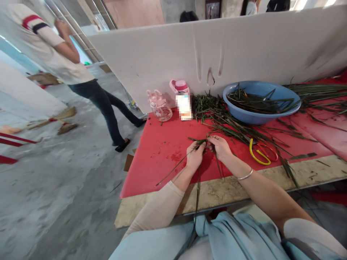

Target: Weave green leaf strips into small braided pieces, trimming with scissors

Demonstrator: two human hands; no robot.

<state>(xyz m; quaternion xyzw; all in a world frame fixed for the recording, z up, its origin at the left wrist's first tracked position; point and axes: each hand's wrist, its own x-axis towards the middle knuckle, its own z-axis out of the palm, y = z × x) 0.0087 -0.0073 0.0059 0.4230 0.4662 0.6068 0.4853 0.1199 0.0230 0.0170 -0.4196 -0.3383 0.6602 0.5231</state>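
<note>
Between my hands, above the red table cover, is a small bundle of dark green leaf strips (200, 141). My left hand (194, 155) is closed around it, thumb on top. The fingers of my right hand (220, 147) pinch the strips at the bundle's right end. Long loose ends trail down, one to the lower left and another past the table edge to my lap. To the right lie scissors (260, 155) with one yellow and one red handle. Cut leaf strips (235, 128) lie heaped behind and right of my hands.
A blue basin (235, 112) with leaf strips stands at the back right. A pink-lidded clear bottle (162, 112) and a pink-capped bottle (181, 86) stand by the white panel (162, 54). Left of the table stands a person (62, 65); a broom (65, 115) lies on the floor.
</note>
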